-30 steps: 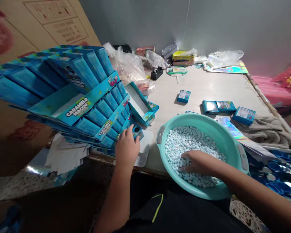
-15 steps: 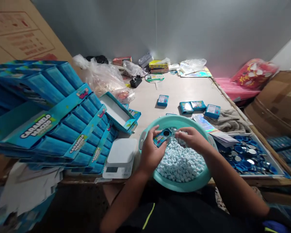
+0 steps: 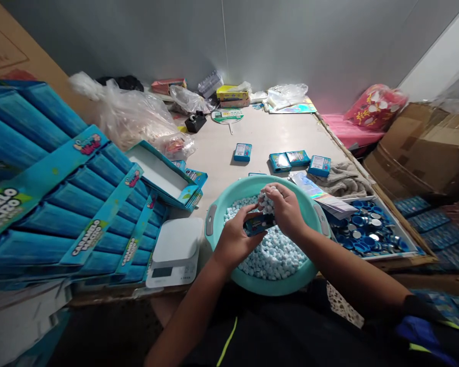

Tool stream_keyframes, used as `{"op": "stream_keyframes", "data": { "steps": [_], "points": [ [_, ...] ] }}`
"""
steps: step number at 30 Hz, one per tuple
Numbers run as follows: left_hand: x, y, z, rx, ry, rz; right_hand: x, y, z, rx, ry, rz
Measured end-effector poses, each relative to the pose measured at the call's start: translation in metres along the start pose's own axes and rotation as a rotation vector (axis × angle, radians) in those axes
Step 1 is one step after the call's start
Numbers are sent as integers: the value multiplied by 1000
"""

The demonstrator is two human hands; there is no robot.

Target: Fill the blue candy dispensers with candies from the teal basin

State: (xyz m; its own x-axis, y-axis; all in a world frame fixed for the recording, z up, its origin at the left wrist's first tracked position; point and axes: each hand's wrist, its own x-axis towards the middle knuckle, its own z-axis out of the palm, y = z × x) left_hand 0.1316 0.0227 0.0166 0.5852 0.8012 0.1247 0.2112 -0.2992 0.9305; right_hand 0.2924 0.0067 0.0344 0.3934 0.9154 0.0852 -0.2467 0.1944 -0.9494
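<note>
Both hands shifted nearer over basin (image 3: 229,191) | left hand (image 3: 235,239) grips small blue box (image 3: 258,223) | right hand (image 3: 286,209) cupped around pale candies (image 3: 266,201) | cluttered grey table (image 3: 268,137), grey wall.

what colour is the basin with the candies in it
Mint-green round plastic basin, grey handles, clearest in the head view.

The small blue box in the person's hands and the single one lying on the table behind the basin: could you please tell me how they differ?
The held blue box is gripped by the left hand above the teal basin, with the right hand holding pale candies against it. The lone blue box lies flat and untouched on the table, its white label facing up. Both are small and blue.
</note>
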Motion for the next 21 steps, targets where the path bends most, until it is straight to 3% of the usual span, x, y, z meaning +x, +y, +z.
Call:
{"op": "stream_keyframes", "data": {
  "steps": [6,10,12,17,21],
  "points": [
    [6,4,-3,180,-84,-121,1,12,-3,50,-19,43],
    [3,2,-3,198,-72,-116,1,14,-4,73,0,43],
    [1,0,-3,226,-42,-71,1,13,-4,92,-8,27],
    [-2,-5,0,286,42,197,-5,4,-1,161,-69,-78],
    [0,-5,2,275,72,233,-10,-1,-1,121,-9,-132]
  ]
}}
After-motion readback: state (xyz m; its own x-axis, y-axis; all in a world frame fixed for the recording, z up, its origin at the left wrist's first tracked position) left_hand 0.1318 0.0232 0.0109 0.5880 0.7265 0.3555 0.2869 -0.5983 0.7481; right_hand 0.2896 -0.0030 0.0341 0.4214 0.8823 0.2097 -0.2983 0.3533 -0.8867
